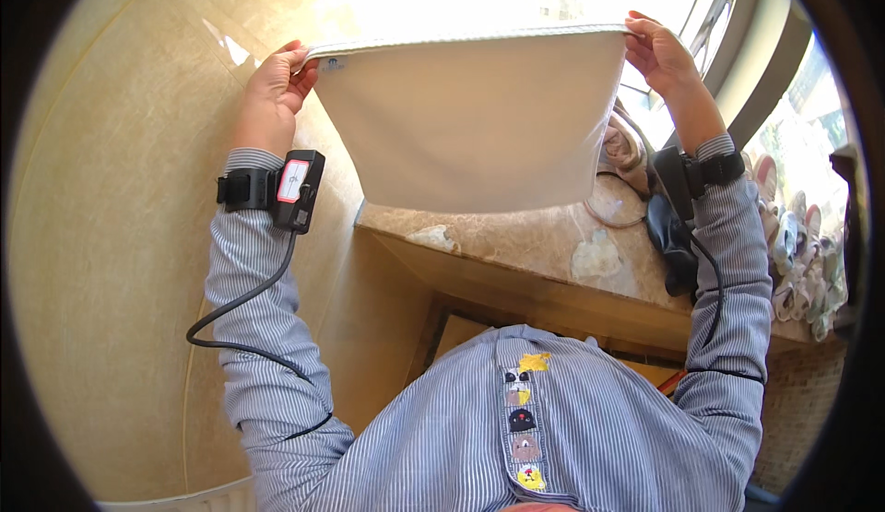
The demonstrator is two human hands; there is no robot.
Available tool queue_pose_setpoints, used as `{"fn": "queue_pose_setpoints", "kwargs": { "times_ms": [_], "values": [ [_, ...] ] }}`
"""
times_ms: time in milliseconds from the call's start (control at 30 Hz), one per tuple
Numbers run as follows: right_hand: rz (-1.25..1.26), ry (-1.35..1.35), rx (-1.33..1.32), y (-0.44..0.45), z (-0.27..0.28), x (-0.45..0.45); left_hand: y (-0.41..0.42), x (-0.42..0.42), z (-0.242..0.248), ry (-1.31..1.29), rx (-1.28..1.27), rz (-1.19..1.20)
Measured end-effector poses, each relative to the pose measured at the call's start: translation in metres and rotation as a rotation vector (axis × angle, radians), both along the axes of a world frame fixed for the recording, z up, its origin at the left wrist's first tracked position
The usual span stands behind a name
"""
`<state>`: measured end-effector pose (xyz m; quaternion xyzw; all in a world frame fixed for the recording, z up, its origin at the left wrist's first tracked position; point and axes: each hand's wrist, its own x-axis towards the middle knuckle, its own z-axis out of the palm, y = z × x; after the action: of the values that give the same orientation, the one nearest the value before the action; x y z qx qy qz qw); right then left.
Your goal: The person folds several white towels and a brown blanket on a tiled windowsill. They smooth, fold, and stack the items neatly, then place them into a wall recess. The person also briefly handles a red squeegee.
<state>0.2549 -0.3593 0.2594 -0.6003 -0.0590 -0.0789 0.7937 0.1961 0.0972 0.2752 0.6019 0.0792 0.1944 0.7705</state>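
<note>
A pale cloth (477, 118) with a braided upper edge is stretched between my hands and hangs down in front of the window. My left hand (280, 83) pinches its upper left corner, beside a small label (332, 64) with blue print. The upper right corner is gripped between the thumb and fingers of my right hand (657, 52). The lower edge of the cloth hangs over a stone ledge (511, 235) and hides part of it; I cannot tell whether it touches the stone.
Tiled wall (131, 235) rises close on the left. On the ledge's right lie a black shoe-like item (671, 242), a thin ring (614, 223) and a bundled beige item (622, 142). Several shoes (795, 256) line the window side at far right. Pale worn patches (596, 255) mark the stone.
</note>
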Motion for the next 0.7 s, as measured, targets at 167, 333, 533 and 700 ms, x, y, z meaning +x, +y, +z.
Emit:
{"fn": "queue_pose_setpoints", "kwargs": {
  "times_ms": [167, 333, 533, 700],
  "values": [
    [0.067, -0.175, 0.056, -0.012, 0.014, -0.018, 0.013, -0.011, 0.003, -0.166, -0.018, 0.021],
    [0.049, -0.052, 0.052, -0.031, -0.051, -0.113, 0.013, -0.109, -0.07, -0.081, 0.028, -0.011],
    [0.045, 0.669, -0.026, -0.013, -0.17, -0.19, -0.011, -0.191, -0.193, 0.505, -0.127, -0.139],
    [0.1, 0.803, 0.021, -0.012, -0.202, -0.203, -0.008, -0.203, -0.237, 0.649, -0.222, -0.211]
  ]
}}
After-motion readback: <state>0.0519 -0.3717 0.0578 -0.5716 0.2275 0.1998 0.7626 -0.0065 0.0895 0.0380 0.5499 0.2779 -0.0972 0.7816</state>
